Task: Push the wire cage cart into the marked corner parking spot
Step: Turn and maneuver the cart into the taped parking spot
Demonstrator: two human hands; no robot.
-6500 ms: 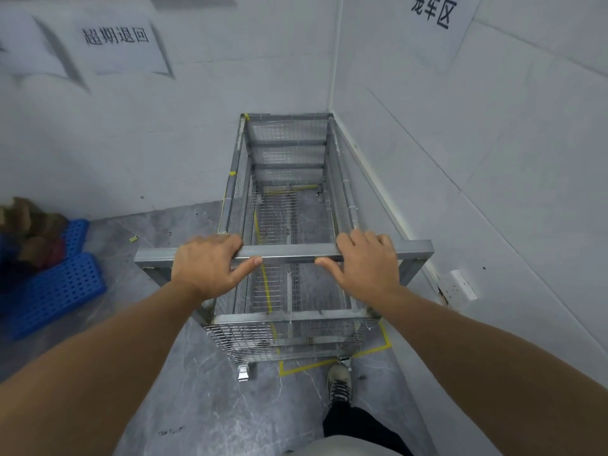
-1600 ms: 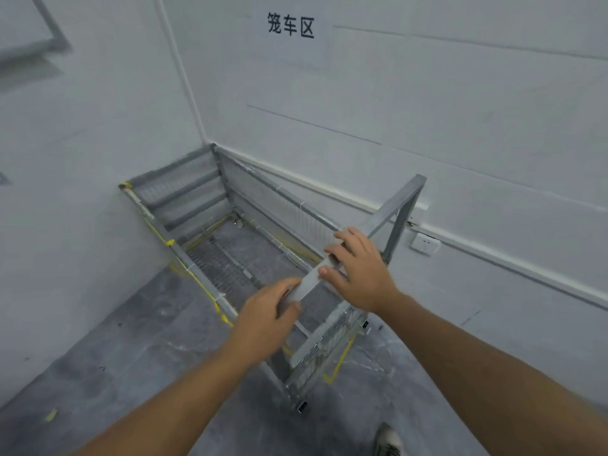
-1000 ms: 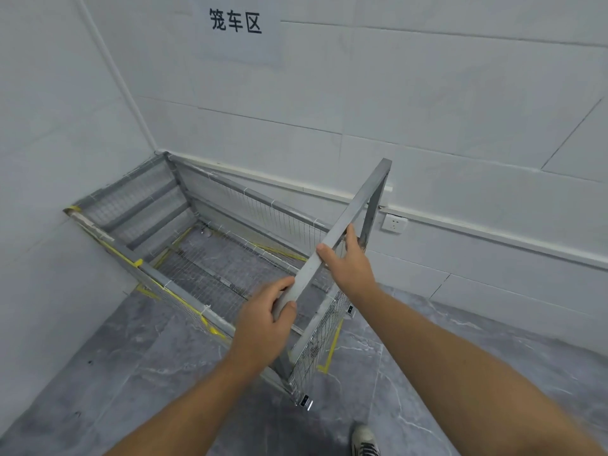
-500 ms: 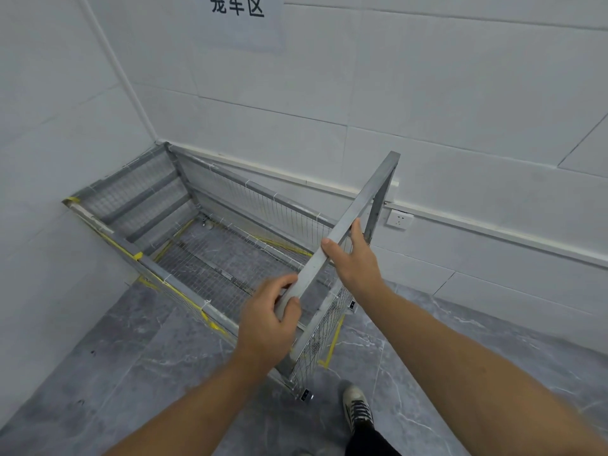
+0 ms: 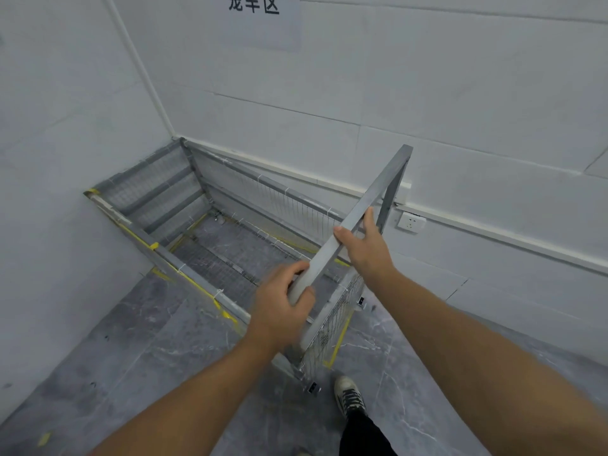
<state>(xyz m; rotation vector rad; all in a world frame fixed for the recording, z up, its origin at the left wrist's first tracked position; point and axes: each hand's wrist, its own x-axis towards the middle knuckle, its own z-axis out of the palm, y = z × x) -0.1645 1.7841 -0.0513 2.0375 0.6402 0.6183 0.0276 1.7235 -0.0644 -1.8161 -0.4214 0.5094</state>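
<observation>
- Hands first: your left hand (image 5: 285, 312) is curled around the near end of the handle bar (image 5: 353, 217), thumb on top and the other digits wrapped under it.
- Your right hand (image 5: 367, 246) grips the same bar farther along, thumb on the near face, palm pressed to the far side.
- The wire cage cart (image 5: 230, 245) sits in the corner where the two white walls meet, its far end against the left wall (image 5: 59, 159) and its long side running close along the right wall (image 5: 427, 110).
- The handle bar rises above the cart's near end, slanting up to the right toward the wall socket (image 5: 411, 222).
- Yellow floor tape (image 5: 335, 348) shows beneath and just outside the near end of the cart; more yellow runs along the cart's left rail, though you cannot quite tell whether that is on the frame or on the floor behind it.
- A caster (image 5: 314, 387) shows under the near corner, resting on the grey floor (image 5: 148, 373).
- Your shoe (image 5: 349, 394) stands just right of that caster.
- A paper sign (image 5: 263, 14) with black characters hangs on the right wall above the cart.
</observation>
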